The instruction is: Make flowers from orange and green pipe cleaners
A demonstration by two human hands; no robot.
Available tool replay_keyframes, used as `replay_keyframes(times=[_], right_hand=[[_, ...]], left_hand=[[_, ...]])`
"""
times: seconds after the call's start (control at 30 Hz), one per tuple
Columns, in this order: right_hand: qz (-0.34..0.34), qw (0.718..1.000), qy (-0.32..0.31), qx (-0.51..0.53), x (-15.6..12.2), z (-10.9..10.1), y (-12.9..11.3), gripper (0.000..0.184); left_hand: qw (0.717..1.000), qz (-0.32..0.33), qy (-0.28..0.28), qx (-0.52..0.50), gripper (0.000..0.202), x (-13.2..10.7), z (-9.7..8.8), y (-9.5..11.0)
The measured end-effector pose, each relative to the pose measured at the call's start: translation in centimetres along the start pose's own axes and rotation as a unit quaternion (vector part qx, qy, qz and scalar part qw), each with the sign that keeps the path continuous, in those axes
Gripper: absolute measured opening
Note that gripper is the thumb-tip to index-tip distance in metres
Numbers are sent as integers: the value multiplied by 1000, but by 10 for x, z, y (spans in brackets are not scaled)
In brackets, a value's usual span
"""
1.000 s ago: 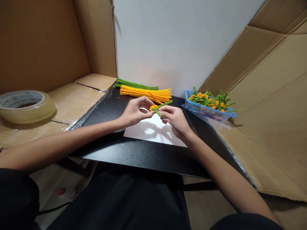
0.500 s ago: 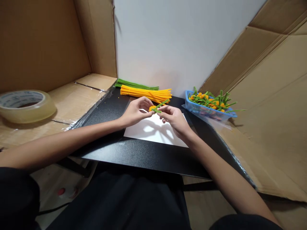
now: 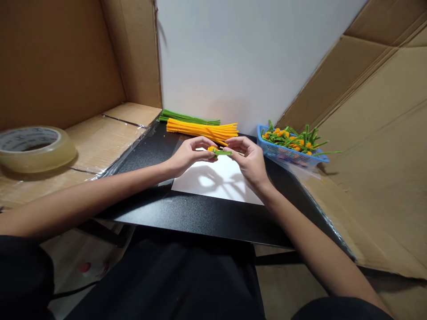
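Above a white sheet of paper (image 3: 216,182), my left hand (image 3: 188,155) pinches a small pipe-cleaner flower, whose yellow head (image 3: 212,149) sits at the thumb and fingertips. A short green stem (image 3: 224,153) sticks out of it toward the right. My right hand (image 3: 251,163) is curled at that stem, its thumb and fingers closed around the green part. The exact contact of the right fingertips is partly hidden. Behind the hands lie a bundle of yellow pipe cleaners (image 3: 200,128) and a bundle of green ones (image 3: 190,118).
At the back right, a blue plastic basket (image 3: 283,153) holds several yellow-and-green pipe-cleaner pieces (image 3: 296,140). A roll of clear tape (image 3: 63,153) rests on cardboard (image 3: 90,138) at the left. The black table (image 3: 173,213) meets a white wall (image 3: 260,62), with cardboard panels on both sides.
Two green ends stuck out in a V before; now one green stem shows, pointing right. My right hand has shifted slightly right and its fingers have lifted. The left hand keeps its pinch.
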State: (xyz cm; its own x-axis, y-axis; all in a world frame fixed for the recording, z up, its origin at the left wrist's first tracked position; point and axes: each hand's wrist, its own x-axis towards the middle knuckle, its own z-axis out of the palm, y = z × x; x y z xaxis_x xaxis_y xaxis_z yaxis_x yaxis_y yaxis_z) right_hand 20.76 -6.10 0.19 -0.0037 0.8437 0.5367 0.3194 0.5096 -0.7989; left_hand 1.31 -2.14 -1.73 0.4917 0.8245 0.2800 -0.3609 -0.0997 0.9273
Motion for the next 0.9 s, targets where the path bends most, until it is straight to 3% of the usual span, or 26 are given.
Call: replay_keyframes(times=[0.07,0.17,0.33,0.47,0.63,0.9], right_hand=[[-116,986,23,-119,0,-4,-3,12],[-252,934,9,-253,-2,-8,-8,7],[-299,896,-13,-327,-3,-7,-8,10],[-292,900,-17,-322,-5,-5,-7,10],[-247,926,-9,-285,-9,-1,-12,7],[-53,987,6,-152,-17,11,-19,9]], left_hand=[[1000,-5,5,-11,35,0,-1,0],[999,-4,9,-35,33,0,-1,0],[999,-15,2,-33,34,0,1,1],[1000,-12,-14,-2,36,-1,0,1],[996,31,4,84,37,-2,0,0],[978,124,39,165,30,-10,5,-4]])
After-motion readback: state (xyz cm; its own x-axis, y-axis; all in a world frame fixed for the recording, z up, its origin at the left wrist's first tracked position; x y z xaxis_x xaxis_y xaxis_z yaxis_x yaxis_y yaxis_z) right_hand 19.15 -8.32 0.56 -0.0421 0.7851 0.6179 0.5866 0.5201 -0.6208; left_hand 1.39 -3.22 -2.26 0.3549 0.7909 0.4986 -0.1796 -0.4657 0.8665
